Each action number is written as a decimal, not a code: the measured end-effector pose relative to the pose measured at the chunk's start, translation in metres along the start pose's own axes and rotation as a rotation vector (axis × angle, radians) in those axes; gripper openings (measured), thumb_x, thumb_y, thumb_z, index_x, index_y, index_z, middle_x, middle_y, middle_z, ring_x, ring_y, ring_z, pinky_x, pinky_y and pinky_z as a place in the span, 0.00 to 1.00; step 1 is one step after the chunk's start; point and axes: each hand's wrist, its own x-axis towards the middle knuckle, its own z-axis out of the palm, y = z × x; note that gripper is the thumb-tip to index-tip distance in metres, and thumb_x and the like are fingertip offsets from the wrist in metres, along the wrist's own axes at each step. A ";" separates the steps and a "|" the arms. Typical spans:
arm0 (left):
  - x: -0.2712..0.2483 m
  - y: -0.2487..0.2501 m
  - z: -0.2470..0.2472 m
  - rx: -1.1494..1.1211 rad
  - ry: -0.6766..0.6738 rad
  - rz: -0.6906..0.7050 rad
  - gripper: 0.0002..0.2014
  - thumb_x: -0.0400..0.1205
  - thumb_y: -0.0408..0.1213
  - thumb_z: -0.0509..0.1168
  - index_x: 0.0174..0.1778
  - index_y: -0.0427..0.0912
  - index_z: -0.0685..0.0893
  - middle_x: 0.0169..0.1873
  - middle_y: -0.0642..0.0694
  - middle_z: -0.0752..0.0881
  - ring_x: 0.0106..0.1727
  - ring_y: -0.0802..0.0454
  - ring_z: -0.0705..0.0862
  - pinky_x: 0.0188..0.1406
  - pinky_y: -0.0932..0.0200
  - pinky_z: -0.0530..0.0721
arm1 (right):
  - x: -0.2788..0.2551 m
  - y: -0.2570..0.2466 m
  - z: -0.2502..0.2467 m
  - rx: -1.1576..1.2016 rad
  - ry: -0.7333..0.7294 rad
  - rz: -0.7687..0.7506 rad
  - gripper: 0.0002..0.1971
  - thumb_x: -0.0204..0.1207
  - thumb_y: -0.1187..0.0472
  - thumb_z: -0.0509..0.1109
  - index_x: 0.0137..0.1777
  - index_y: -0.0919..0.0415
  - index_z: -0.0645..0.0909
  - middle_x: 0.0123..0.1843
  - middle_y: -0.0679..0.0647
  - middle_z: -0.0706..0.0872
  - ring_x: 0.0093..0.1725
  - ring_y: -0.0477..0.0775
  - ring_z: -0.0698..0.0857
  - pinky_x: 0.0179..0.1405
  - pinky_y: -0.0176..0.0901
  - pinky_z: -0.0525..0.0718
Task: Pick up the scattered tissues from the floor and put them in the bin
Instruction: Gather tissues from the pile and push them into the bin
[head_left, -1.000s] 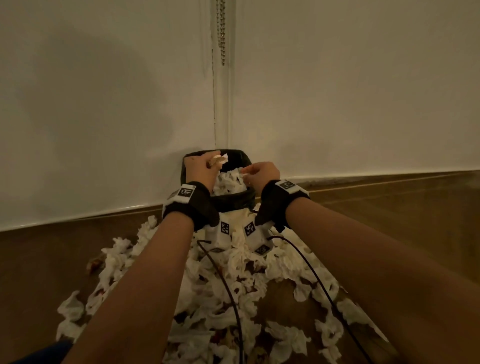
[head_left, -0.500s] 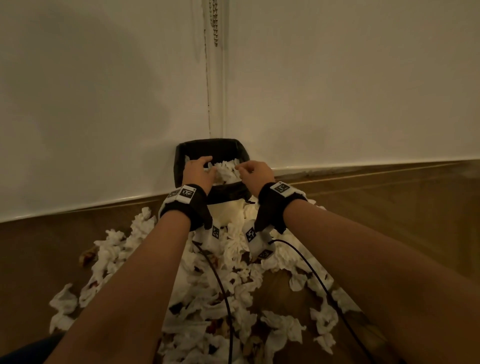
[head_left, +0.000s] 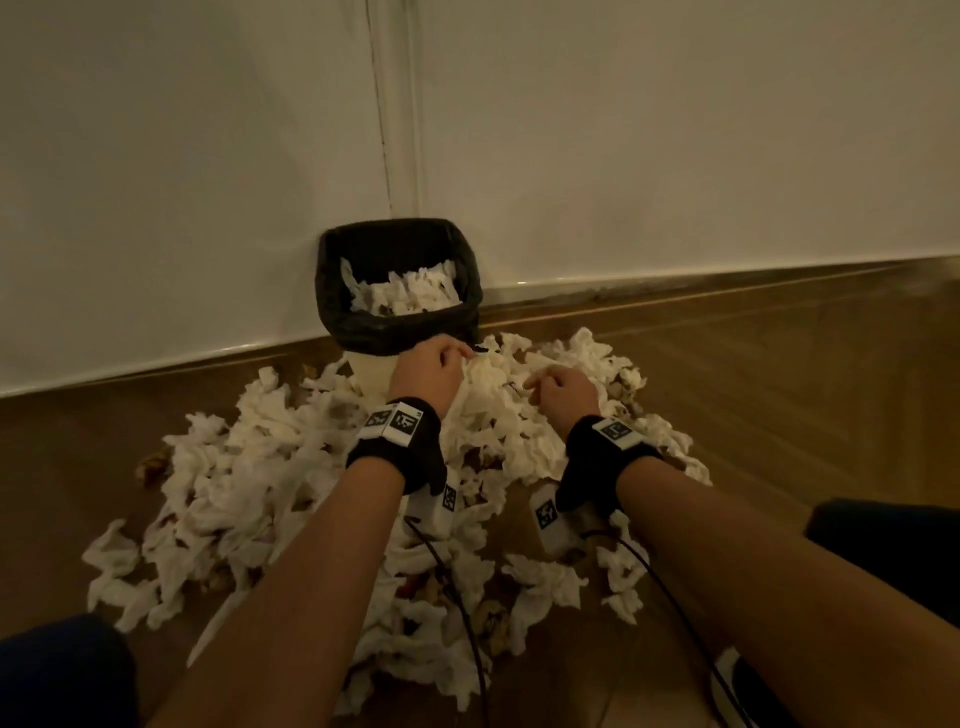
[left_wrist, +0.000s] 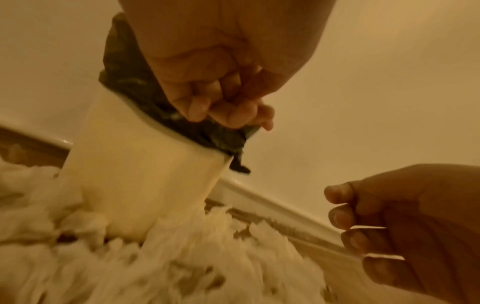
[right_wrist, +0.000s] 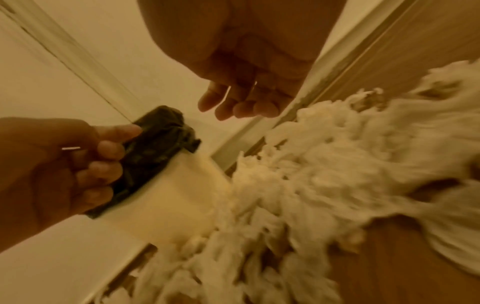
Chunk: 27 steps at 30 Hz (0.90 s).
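Note:
A white bin (head_left: 371, 371) with a black liner (head_left: 397, 332) stands in the wall corner, part-filled with crumpled tissues (head_left: 410, 293). A big heap of white tissues (head_left: 270, 467) covers the floor in front of it. My left hand (head_left: 431, 371) hovers just before the bin's front rim and my right hand (head_left: 563, 392) is over the heap's top. In the left wrist view the left hand (left_wrist: 223, 107) hangs loosely curled and holds nothing. In the right wrist view the right hand (right_wrist: 241, 102) hangs relaxed and holds nothing, above blurred tissues (right_wrist: 324, 174).
White walls meet behind the bin, with a skirting board (head_left: 675, 291) along the wooden floor (head_left: 779, 389). Black cables (head_left: 670, 597) trail from both wrists over the heap. My dark-clad knees sit at the lower left (head_left: 57, 670) and right (head_left: 893, 540).
Both hands were over the bin, holding tissues. They have let the tissues go into it and have come back down to the heap in front of the bin.

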 end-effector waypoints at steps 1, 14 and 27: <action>-0.006 -0.005 0.009 -0.010 -0.070 -0.026 0.13 0.83 0.35 0.54 0.41 0.53 0.83 0.37 0.54 0.84 0.32 0.57 0.80 0.32 0.63 0.76 | -0.006 0.012 -0.003 -0.001 -0.023 0.033 0.19 0.80 0.67 0.54 0.32 0.54 0.80 0.31 0.48 0.81 0.33 0.50 0.79 0.35 0.40 0.77; -0.048 -0.053 0.077 0.277 -0.481 -0.107 0.09 0.81 0.37 0.61 0.42 0.56 0.83 0.52 0.49 0.86 0.37 0.57 0.78 0.31 0.65 0.73 | -0.059 0.085 0.002 -0.666 -0.727 -0.027 0.16 0.78 0.56 0.68 0.65 0.57 0.80 0.61 0.56 0.83 0.60 0.58 0.82 0.57 0.47 0.80; -0.072 -0.069 0.092 0.318 -0.455 -0.155 0.11 0.83 0.34 0.57 0.49 0.49 0.85 0.57 0.47 0.86 0.46 0.48 0.85 0.43 0.55 0.84 | -0.081 0.128 0.021 -1.257 -0.856 -0.516 0.48 0.59 0.28 0.72 0.75 0.47 0.58 0.69 0.56 0.65 0.63 0.61 0.69 0.49 0.55 0.83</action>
